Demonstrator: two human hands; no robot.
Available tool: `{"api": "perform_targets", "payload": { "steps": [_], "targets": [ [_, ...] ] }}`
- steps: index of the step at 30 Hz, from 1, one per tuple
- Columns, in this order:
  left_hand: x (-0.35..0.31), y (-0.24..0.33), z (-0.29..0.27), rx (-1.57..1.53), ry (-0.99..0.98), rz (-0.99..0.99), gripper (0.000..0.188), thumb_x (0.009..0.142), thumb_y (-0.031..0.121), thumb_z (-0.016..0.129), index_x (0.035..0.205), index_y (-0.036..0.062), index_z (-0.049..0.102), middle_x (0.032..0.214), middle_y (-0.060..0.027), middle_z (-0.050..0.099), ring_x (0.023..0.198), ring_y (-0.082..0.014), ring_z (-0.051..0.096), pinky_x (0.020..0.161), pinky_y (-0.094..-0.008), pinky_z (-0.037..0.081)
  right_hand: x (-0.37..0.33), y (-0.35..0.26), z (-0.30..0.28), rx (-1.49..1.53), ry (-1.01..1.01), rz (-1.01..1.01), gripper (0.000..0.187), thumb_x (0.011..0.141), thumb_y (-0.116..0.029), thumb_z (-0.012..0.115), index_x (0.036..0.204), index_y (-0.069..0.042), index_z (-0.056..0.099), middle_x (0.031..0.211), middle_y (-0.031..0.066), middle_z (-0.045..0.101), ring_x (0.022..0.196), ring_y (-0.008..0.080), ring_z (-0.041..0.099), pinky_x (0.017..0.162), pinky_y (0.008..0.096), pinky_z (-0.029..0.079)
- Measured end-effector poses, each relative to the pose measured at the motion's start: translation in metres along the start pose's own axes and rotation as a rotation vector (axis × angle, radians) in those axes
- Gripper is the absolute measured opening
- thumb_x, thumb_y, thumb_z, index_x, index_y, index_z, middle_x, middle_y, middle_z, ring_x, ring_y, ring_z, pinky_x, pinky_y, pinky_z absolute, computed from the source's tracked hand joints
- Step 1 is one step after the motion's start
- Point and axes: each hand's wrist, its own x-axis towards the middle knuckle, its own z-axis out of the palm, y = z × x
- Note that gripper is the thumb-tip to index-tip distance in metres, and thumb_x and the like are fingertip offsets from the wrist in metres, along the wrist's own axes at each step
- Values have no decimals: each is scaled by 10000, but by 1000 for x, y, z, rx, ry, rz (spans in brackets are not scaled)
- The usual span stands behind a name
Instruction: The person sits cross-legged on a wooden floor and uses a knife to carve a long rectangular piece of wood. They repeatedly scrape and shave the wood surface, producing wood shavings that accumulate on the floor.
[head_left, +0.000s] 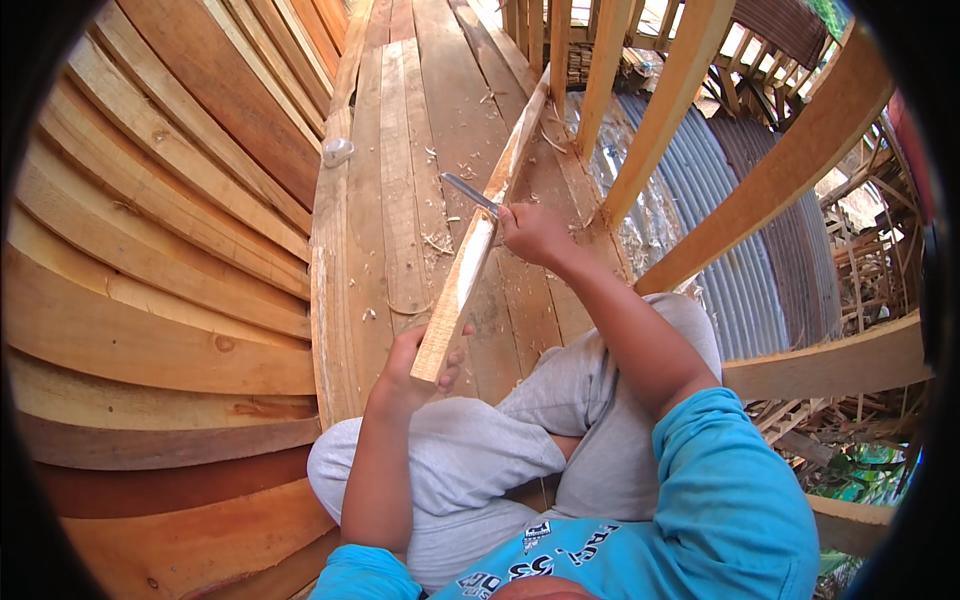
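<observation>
Your left hand [402, 358] grips the squared near end of the long wooden batten [458, 275]; your right hand [533, 234] is clamped on the knife [468, 192], its blade across the batten's middle. The batten slants forward over the plank floor [400, 190]. It should be stiff, fairly light and splintery; that squared end looks the safest hold. The small clear plastic container [337, 151] sits ahead on the left, its contents unclear.

Sporting a bright turquoise shirt [670, 560] now, sleeves [735, 475] short and roomy, dark white-edged lettering [530, 568] splashed across the front; wearing baggy pale-grey trousers [450, 450], softly creased!
</observation>
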Motion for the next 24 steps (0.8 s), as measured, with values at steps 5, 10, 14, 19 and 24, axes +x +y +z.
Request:
{"api": "perform_targets", "payload": {
  "steps": [5,10,14,19,24],
  "targets": [
    [0,1,-5,-49,-26,-16,505,1007,338,318,1275,-44,514,700,-76,543,450,-166,504,375,-273,404,-3,-18,-10,-81,-85,11,620,1001,-548,432,888,-6,709,814,232,688,827,406,680,747,487,514],
    [1,0,-12,-32,-63,-46,466,1005,359,341,1243,22,557,713,-62,576,480,-172,528,438,-307,421,-4,-16,-16,-118,-93,-55,736,952,-690,445,789,-19,700,744,205,676,755,388,673,677,483,496],
    [4,-1,-10,-6,-50,-49,466,1004,364,342,1238,26,560,717,-66,581,478,-176,534,437,-308,422,4,-7,-9,7,-158,53,730,960,-643,454,814,27,707,739,218,676,766,392,683,694,490,509],
    [3,-1,-6,-12,-8,-40,492,1003,351,331,1264,-14,532,705,-75,563,458,-169,519,395,-288,414,8,-9,-9,308,-327,255,676,983,-604,443,668,-28,601,558,60,509,459,214,501,448,385,392],
    [3,-3,-1,11,7,-25,500,1012,347,328,1276,-32,518,702,-83,554,449,-166,512,375,-279,409,18,-4,-19,795,-669,584,566,989,-595,446,611,-182,359,532,-79,254,421,63,193,383,286,124]
  ]
}}
